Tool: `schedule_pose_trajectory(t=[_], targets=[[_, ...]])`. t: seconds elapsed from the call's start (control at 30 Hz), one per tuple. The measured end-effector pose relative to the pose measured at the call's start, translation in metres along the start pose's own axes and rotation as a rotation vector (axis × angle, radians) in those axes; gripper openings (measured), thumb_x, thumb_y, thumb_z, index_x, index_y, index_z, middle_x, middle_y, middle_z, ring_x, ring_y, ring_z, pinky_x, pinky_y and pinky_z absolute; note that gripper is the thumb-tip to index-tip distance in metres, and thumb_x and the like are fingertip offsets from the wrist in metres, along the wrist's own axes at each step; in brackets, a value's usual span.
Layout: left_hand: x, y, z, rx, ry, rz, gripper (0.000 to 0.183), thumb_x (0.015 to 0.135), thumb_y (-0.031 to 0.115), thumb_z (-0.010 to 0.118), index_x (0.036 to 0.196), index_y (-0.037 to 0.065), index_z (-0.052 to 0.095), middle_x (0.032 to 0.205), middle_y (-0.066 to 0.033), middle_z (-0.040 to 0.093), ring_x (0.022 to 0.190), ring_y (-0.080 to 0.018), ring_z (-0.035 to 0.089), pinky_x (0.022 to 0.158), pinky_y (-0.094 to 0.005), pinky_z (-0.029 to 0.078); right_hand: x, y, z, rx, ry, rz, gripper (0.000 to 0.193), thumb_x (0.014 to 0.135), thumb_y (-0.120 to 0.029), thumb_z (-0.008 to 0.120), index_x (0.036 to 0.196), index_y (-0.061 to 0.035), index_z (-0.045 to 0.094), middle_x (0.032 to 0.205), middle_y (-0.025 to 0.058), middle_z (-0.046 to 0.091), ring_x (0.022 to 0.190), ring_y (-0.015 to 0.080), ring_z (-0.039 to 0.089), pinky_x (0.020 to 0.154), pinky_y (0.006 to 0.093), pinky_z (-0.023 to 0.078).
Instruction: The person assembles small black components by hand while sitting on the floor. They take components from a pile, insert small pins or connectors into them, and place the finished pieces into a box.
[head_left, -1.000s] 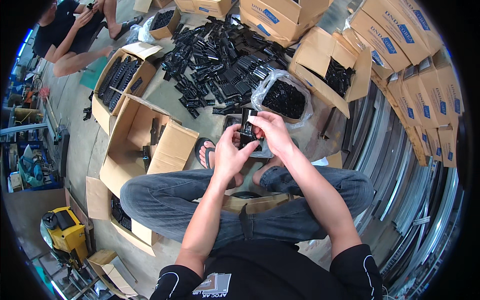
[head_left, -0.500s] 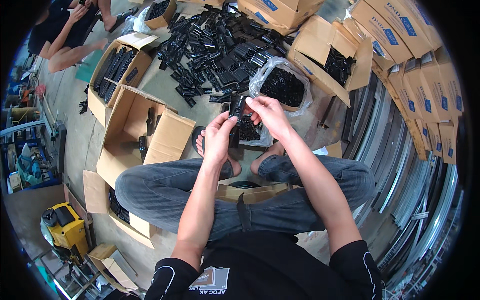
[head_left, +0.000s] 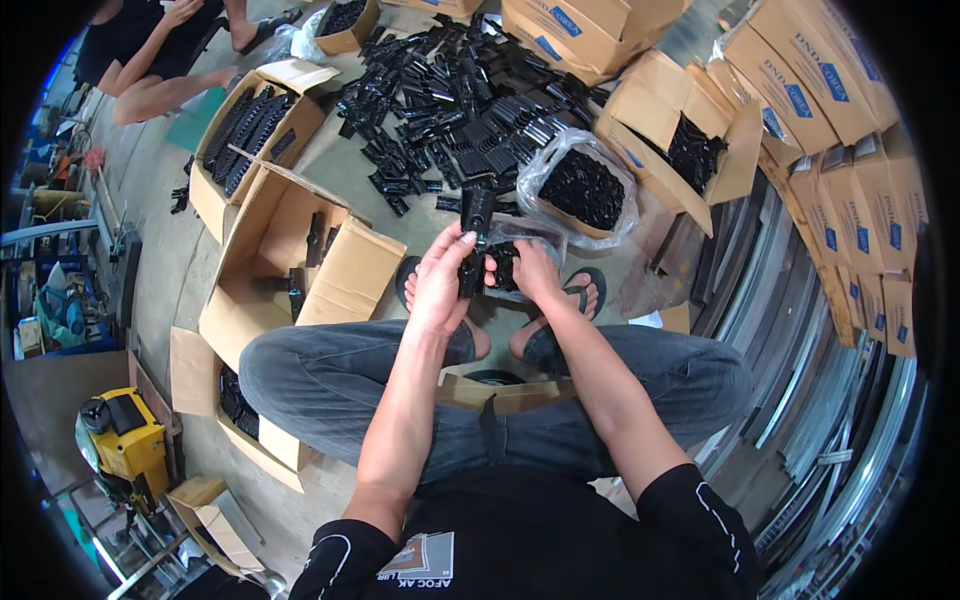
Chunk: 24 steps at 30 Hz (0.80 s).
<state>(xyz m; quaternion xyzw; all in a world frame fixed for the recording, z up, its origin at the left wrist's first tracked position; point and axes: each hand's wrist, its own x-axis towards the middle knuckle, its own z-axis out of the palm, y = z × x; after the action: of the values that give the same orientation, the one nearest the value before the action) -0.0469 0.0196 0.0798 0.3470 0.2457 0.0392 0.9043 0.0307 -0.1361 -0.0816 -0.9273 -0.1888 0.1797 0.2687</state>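
My left hand [head_left: 440, 275] is closed around a long black plastic part [head_left: 477, 208], held upright above the floor between my feet. Just to its right, my right hand [head_left: 537, 270] dips into a small clear-plastic-lined container [head_left: 548, 232] of small black pieces [head_left: 505, 262]. The fingertips of that hand are hidden among the pieces, so their grip does not show. Beyond both hands lies a wide heap of similar black plastic parts [head_left: 440, 110] on the floor.
A plastic-lined box of small black parts [head_left: 580, 190] stands ahead right. An open carton [head_left: 350, 270] with a few parts is at left, beside a box of stacked parts [head_left: 245, 140]. Metal profiles [head_left: 780, 330] and stacked cartons [head_left: 850, 200] line the right. Another person [head_left: 150, 60] sits far left.
My right hand has left the black part and moved down into the small container. The left hand still holds the part. The whole view has shifted slightly.
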Motion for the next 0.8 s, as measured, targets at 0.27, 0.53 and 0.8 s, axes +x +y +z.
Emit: schedule_pose_trajectory(t=[0.27,0.53,0.8], targets=[[-0.003,-0.002,0.003,0.062,-0.057,0.018,0.034,0.099,0.012,0.057,0.132,0.005,0.050,0.111,-0.0153,0.067,0.079,-0.0146,0.065,0.065,-0.0283,0.056,0.009,0.014,0.010,-0.151,-0.051,-0.030,0.028,0.081,-0.002,0.058,0.109,0.0011,0.059,0.111,0.0269,0.060,0.098,0.0442,0.065,0.085,0.0505,0.054],[-0.007,-0.001,0.009,0.145,-0.057,0.069,0.037,0.098,0.008,0.059,0.133,0.005,0.049,0.113,-0.0129,0.066,0.081,-0.0128,0.064,0.067,-0.0272,0.055,0.010,0.005,0.003,-0.188,-0.067,0.095,0.026,0.085,-0.002,0.055,0.110,0.0039,0.058,0.112,0.0291,0.063,0.100,0.0439,0.066,0.087,0.0494,0.054],[-0.007,0.003,0.007,0.134,-0.021,0.123,0.035,0.098,0.009,0.059,0.131,0.006,0.048,0.112,-0.0113,0.066,0.082,-0.0121,0.063,0.068,-0.0263,0.054,0.008,-0.005,-0.009,-0.150,-0.064,0.078,0.022,0.086,-0.006,0.058,0.106,0.0015,0.059,0.086,0.0231,0.070,0.090,0.0415,0.069,0.080,0.0489,0.055]])
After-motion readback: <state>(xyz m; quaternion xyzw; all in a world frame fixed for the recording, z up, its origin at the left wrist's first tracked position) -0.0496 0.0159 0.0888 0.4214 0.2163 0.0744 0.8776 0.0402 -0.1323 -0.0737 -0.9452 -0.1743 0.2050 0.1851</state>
